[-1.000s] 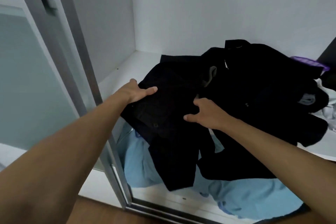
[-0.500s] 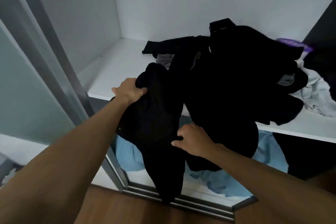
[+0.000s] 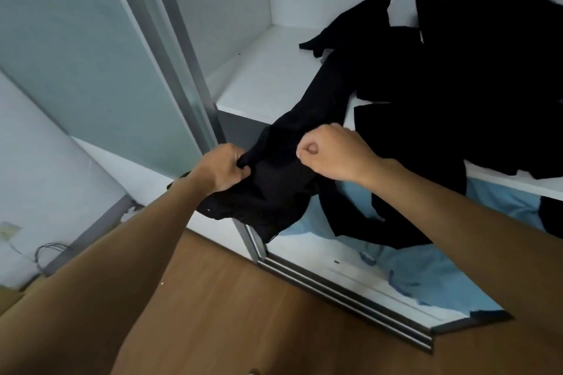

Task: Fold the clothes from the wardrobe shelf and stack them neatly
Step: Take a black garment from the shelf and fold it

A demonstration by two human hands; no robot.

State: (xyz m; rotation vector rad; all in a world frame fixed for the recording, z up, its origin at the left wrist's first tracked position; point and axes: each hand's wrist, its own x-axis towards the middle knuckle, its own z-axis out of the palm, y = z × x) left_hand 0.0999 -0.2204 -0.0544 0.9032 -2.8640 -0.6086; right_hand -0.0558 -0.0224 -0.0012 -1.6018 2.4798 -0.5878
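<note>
Both hands gripping black garment

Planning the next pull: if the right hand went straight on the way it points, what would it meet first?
The right hand points left: first the black garment stretched between the hands, then likely the left hand or the door frame behind it; depth is unclear.

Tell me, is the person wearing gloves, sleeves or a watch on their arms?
No gloves: the left hand and right hand are bare. No sleeves show; both forearms are bare right to the picture's edge. No rings, and no watch on the right wrist. A dark bit by the left wrist is too unclear to name.
</note>
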